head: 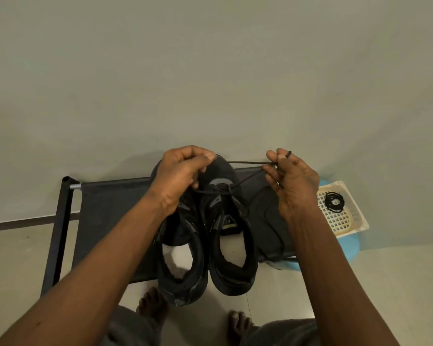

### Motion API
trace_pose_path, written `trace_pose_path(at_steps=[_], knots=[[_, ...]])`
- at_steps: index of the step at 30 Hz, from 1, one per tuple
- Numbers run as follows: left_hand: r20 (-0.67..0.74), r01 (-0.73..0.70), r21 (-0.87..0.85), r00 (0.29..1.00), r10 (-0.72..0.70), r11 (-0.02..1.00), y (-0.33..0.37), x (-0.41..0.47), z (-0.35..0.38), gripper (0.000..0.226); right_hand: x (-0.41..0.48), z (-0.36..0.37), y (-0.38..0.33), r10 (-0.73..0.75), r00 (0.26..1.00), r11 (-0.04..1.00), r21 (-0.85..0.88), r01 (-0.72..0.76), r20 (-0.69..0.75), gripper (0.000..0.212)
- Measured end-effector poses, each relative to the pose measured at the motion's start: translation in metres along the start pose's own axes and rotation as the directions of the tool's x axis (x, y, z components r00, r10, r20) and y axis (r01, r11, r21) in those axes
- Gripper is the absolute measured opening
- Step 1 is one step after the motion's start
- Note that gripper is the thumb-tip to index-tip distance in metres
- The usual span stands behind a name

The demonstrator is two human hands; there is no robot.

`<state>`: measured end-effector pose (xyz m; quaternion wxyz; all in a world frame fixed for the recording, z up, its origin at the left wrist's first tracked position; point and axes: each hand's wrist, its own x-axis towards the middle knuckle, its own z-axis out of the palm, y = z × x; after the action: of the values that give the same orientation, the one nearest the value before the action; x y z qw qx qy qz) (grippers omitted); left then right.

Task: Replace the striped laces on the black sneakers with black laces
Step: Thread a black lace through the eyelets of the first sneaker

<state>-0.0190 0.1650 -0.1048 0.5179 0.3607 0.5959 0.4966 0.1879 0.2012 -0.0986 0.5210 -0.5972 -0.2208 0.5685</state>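
Found left-hand sneaker (183, 270) and right-hand sneaker (235, 260), both black, side by side on a black fabric bench (110, 208), toes pointing away. Checked for writing: noted a triangular patch (230, 220) on the right-hand sneaker's tongue, too blurred to read. Could not make out a brand elsewhere.

Recorded black lace (248, 163) passing across the lowest eyelets of the right-hand sneaker, both ends drawn up and outward. Noted left hand (178, 176) raised over the toe caps, back of hand up, fingers (198, 159) curled and pinching one end of the lace. Noted right hand (293, 181) held off to the side at like height, fingers partly spread, the lace wound among them and pinched, its tip standing up past a fingertip.

Logged a cream basket (345, 221) beyond the bench's end, resting on a blue plastic item (351, 248) and holding a coil of black lace (334, 201). Saw bare feet (239, 322) on the floor below the heels.
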Motion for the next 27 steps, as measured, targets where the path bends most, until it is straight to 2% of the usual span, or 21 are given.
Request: trace_pose_path(at_steps=[4,5,6,7,8,9,10,12,13,15,19,24,27], knots=[[-0.177,-0.082,0.055,0.980,0.090,0.995,0.005,0.007,-0.024,0.012,0.009,-0.009,-0.001,0.081,0.991,0.994,-0.069,-0.088,-0.103,0.010],[-0.198,-0.107,0.080,0.973,0.121,0.991,0.005,0.008,-0.027,0.014,0.010,-0.011,-0.001,0.078,0.992,0.982,-0.165,-0.094,-0.102,0.012],[-0.201,-0.127,0.104,0.969,0.146,0.986,0.005,0.008,-0.028,0.017,0.010,-0.013,0.001,0.034,0.996,0.938,-0.341,-0.061,-0.084,0.017],[-0.184,-0.140,0.136,0.969,0.164,0.981,0.003,0.008,-0.028,0.020,0.008,-0.013,0.004,-0.056,0.997,0.837,-0.547,0.019,-0.050,0.020],[-0.152,-0.149,0.179,0.972,0.177,0.972,0.000,0.008,-0.027,0.021,0.005,-0.012,0.008,-0.182,0.983,0.688,-0.715,0.126,-0.002,0.022],[-0.105,-0.160,0.233,0.976,0.188,0.959,-0.003,0.007,-0.024,0.020,0.000,-0.008,0.010,-0.302,0.951,0.553,-0.799,0.237,0.074,0.029],[-0.049,-0.172,0.283,0.980,0.194,0.943,-0.007,0.006,-0.020,0.018,-0.006,-0.002,0.011,-0.383,0.906,0.474,-0.805,0.358,0.177,0.044],[0.051,-0.199,0.326,0.980,0.193,0.924,-0.011,0.004,-0.012,0.012,-0.014,0.012,0.016,-0.377,0.832,0.493,-0.672,0.553,0.407,0.063],[0.087,-0.211,0.321,0.977,0.193,0.923,-0.012,0.003,-0.008,0.012,-0.019,0.019,0.018,-0.309,0.807,0.555,-0.594,0.583,0.503,0.063],[0.123,-0.238,0.303,0.970,0.210,0.923,-0.012,0.000,-0.001,0.011,-0.023,0.024,0.023,-0.178,0.774,0.644,-0.523,0.558,0.608,0.047],[0.135,-0.229,0.328,0.972,0.194,0.917,-0.013,0.000,-0.003,0.008,-0.023,0.019,0.023,-0.220,0.796,0.572,-0.586,0.574,0.565,0.019],[0.087,-0.188,0.359,0.982,0.168,0.914,-0.013,0.009,-0.020,0.009,-0.005,0.003,0.014,-0.387,0.825,0.413,-0.722,0.555,0.413,0.016],[0.047,-0.163,0.367,0.986,0.157,0.916,-0.014,0.012,-0.031,0.009,0.002,-0.008,0.010,-0.424,0.850,0.392,-0.782,0.485,0.315,0.017]])
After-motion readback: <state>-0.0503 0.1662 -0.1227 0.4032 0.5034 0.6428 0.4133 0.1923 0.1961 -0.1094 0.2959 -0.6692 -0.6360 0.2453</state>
